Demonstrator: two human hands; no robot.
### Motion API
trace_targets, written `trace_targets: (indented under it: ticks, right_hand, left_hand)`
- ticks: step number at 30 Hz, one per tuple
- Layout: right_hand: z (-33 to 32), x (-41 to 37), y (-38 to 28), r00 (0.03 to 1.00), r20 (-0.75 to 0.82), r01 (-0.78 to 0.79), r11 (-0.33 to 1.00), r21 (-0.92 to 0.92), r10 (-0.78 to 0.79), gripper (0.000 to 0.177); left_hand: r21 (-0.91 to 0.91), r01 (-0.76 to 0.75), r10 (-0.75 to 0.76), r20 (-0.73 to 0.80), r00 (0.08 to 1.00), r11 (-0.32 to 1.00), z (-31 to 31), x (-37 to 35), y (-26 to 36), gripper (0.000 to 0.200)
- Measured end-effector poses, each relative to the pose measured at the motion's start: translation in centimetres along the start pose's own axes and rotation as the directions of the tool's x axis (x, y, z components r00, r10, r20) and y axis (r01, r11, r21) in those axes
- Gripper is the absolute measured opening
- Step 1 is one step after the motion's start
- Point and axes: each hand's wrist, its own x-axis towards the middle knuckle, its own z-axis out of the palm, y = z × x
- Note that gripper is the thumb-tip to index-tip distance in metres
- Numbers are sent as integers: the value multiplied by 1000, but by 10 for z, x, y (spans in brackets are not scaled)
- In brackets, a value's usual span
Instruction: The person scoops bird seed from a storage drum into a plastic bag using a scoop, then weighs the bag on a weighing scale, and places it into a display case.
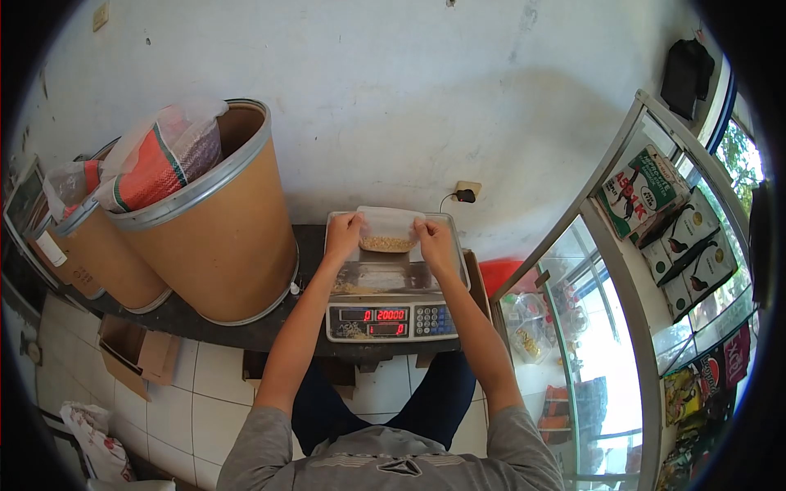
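Note:
A clear plastic bag [388, 224] with pale yellow grain at its bottom is stretched between my two hands, over the pan of a digital scale [393, 274]. My left hand [344, 235] pinches the bag's left upper corner. On the other side, my right hand [433, 237] grips its right upper corner. Red digits glow on the scale's display [373, 322], with a keypad [429, 321] to the right of it. Some grain dust lies on the front of the pan and on the scale's casing.
Large brown drums [221, 229] with metal rims stand at the left, woven sacks [160, 164] in their tops. A glass display case [573, 327] with packets [643, 195] is at the right. Behind the scale, a plug [466, 195] sits in the wall socket.

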Motion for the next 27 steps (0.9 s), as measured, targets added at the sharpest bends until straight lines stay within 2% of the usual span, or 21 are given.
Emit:
trace_targets:
  ticks: [1, 2, 3, 4, 6, 9, 13, 14, 15, 17, 19, 23, 25, 27]
  right_hand:
    - [-2, -4, 7, 1000, 1, -6, 998, -70, 6, 34]
    - [-3, -8, 14, 1000, 2, -12, 997, -70, 12, 34]
    - [-4, -12, 21, 1000, 15, -7, 987, -162, 10, 33]
    - [-5, -14, 28, 1000, 28, 0, 968, -251, 7, 32]
    - [-7, -21, 39, 999, 26, 25, 967, -253, -19, 33]
    - [-8, -27, 47, 999, 34, 48, 967, -252, -41, 35]
    - [-8, -30, 38, 997, 31, 71, 959, -275, -65, 34]
    - [-9, -29, 34, 997, 30, 73, 959, -275, -67, 34]
    - [-9, -27, 27, 998, 34, 63, 961, -270, -56, 32]
    - [-9, -24, 14, 998, 39, 52, 962, -267, -43, 31]
    - [-7, -20, 3, 996, 20, 83, 987, -137, -81, 31]
    - [-1, 5, 6, 990, -27, 132, 984, -122, -137, 33]
    - [0, 17, 1, 1000, 15, -10, 1000, -3, 10, 33]
    - [-1, 20, -5, 1000, 16, 8, 1000, 10, -8, 33]
  left_hand:
    - [0, 6, -6, 1, 1000, 1000, -1, -5, -9, 34]
    - [-3, 78, -78, 48, 996, 997, -2, -11, -19, 33]
    - [-2, 146, -146, 94, 985, 989, -3, -16, -20, 32]
    - [-2, 148, -147, 95, 985, 989, -3, -21, -21, 32]
    - [178, 42, -56, 71, 996, 983, -5, -29, -20, 31]
    - [244, 15, -31, 63, 998, 970, -6, -36, -15, 32]
    - [192, 40, -55, 71, 996, 981, -6, -38, -10, 30]
    - [206, -15, 7, 38, 999, 978, -6, -38, -10, 29]
    - [222, -69, 69, 5, 998, 973, -6, -37, -4, 29]
    - [194, -83, 84, 0, 996, 978, -9, -34, 5, 28]
    - [166, -91, 93, -7, 996, 982, -11, -30, 17, 27]
    - [155, -131, 138, -31, 990, 979, -5, 1, 16, 29]
    - [149, -151, 157, -35, 987, 977, -2, 10, 10, 29]
    - [116, -161, 167, -49, 985, 980, -1, 18, 13, 29]
